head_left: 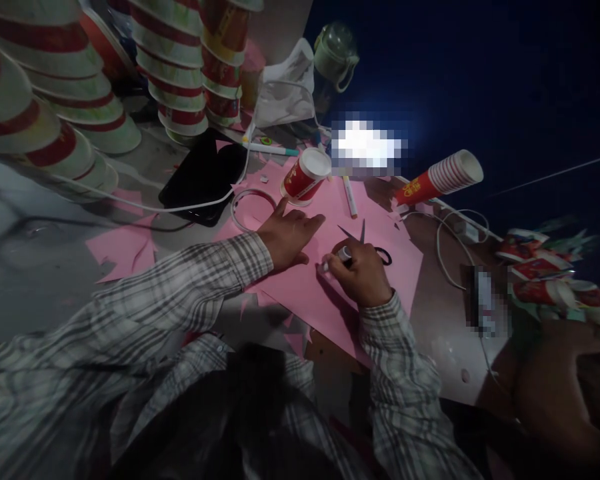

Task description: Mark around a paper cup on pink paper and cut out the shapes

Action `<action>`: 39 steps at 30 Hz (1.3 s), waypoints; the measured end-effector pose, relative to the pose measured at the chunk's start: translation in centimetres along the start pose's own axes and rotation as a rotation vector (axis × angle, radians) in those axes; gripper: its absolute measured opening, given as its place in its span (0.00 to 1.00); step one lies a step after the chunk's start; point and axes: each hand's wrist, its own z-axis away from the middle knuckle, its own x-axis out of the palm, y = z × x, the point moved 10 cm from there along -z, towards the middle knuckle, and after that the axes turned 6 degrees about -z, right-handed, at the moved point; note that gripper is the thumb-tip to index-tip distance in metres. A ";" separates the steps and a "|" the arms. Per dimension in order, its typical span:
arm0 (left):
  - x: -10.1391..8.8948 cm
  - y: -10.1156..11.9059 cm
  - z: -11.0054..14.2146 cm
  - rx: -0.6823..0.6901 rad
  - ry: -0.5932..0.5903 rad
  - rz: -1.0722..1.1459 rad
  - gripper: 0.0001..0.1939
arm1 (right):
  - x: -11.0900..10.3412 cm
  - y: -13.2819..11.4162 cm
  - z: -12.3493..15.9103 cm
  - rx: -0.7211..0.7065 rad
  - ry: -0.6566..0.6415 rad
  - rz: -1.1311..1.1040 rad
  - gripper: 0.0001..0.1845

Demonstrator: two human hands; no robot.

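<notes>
A large sheet of pink paper (290,293) lies in front of me. My left hand (289,235) rests on it with the fingers stretched out, close to an upside-down red and white paper cup (306,179). In my right hand (363,272) is a marker pen (344,254), its lower end near the paper; whether the tip touches I cannot tell. Just beyond that hand lie scissors (363,233) with black handles, blades spread, partly hidden by the fingers. To the left of the cup is a roll of tape (254,210). Another marker (350,197) lies on the sheet further back.
Tall stacks of paper cups (173,80) stand at the left. A black phone (205,177) lies near them, crossed by a white cable (180,208). More nested cups (445,177) lean at the right. Pink scraps (125,247) are scattered about, and a lidded bottle (336,57) stands behind.
</notes>
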 end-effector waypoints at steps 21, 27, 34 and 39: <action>0.6 -0.2 -0.2 -0.016 -0.017 0.016 0.39 | 0.9 -2.6 -1.0 -0.007 0.136 -0.089 0.08; 0.1 0.0 0.2 0.032 -0.028 0.042 0.42 | 1.3 -1.5 -0.9 0.009 -0.037 -0.127 0.10; 0.1 -0.3 0.1 0.008 -0.025 0.052 0.39 | 1.7 -3.0 -1.4 -0.053 0.008 -0.046 0.07; 0.2 -0.3 0.3 0.043 -0.027 0.061 0.41 | 1.1 -1.3 -0.8 -0.045 -0.065 -0.029 0.09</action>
